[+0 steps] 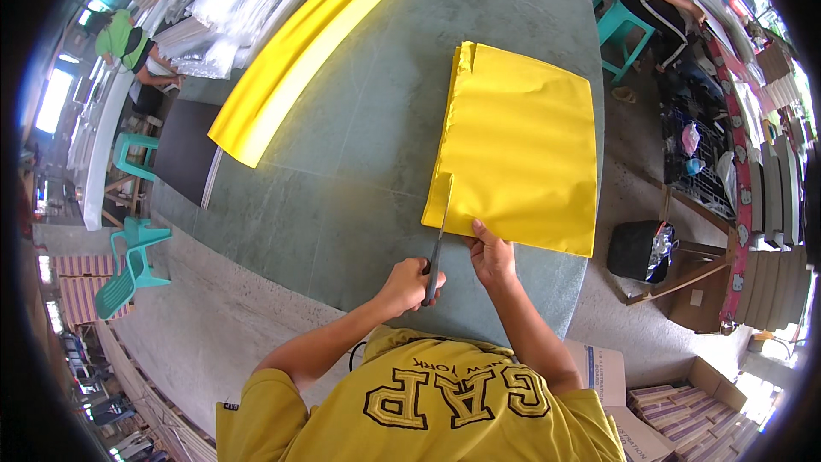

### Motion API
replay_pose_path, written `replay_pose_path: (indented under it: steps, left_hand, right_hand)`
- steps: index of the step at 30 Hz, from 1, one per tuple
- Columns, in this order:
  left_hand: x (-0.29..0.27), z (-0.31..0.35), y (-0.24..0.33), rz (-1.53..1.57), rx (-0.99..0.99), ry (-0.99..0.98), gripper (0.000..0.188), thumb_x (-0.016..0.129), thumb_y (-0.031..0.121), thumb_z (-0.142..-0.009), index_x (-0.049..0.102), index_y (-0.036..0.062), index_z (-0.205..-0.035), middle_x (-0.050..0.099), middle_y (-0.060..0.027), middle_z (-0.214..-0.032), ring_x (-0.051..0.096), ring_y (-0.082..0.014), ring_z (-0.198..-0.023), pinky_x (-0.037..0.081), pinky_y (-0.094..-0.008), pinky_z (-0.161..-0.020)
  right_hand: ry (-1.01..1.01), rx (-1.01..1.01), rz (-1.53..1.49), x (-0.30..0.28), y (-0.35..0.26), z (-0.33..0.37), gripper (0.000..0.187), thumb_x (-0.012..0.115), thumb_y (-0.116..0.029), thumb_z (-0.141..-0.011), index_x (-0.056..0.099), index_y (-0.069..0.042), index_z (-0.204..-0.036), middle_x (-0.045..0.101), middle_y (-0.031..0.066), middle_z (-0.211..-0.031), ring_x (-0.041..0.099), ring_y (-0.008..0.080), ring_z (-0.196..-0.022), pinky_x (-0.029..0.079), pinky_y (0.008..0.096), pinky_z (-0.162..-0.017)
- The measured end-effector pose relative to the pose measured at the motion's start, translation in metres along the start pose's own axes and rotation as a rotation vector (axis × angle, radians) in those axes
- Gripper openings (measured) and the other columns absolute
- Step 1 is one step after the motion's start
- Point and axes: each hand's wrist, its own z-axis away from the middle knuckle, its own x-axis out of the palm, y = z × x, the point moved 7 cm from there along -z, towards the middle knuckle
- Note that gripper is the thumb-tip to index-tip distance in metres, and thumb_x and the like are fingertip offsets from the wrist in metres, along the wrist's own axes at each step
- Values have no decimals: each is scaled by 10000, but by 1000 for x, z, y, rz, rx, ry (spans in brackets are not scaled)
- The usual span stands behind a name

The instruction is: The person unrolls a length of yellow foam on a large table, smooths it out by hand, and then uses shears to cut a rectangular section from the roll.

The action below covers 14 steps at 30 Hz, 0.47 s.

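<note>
My left hand (404, 287) is closed round the dark handles of a pair of scissors (434, 261). Their blades point away from me and reach into the near left part of a stack of folded yellow sheets (522, 141). The stack's left edge is uneven, with several layers showing. My right hand (491, 255) pinches the near edge of the stack, thumb on top and fingers mostly hidden underneath. The stack lies flat on the grey-green table (359, 120), close to its right side.
A long yellow roll (304, 60) lies at the table's far left, beside clear plastic-wrapped bundles (248, 8). A dark board (184, 150) sits at the left edge. Green plastic chairs (132, 265) stand on the floor. Two other people work at far left and far right.
</note>
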Motion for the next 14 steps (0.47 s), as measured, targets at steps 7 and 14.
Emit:
replay_pose_path:
  steps: [7,14]
  left_hand:
    - [5,-3,-8,57,6,5,193,561,170,-798,514,-16,-777,559,-85,-632,529,-119,-479,344,-232,-343]
    - [4,-5,-10,48,-7,15,204,586,188,-798,524,-5,-771,556,-75,-618,522,-112,-475,340,-234,-340]
  right_hand:
    - [39,44,2,-7,2,-2,309,518,53,-809,453,-54,-1090,533,83,-1063,554,230,-979,496,352,-834]
    - [39,53,13,-7,2,-1,300,517,45,-813,456,-56,-1089,534,80,-1067,557,219,-976,500,331,-817]
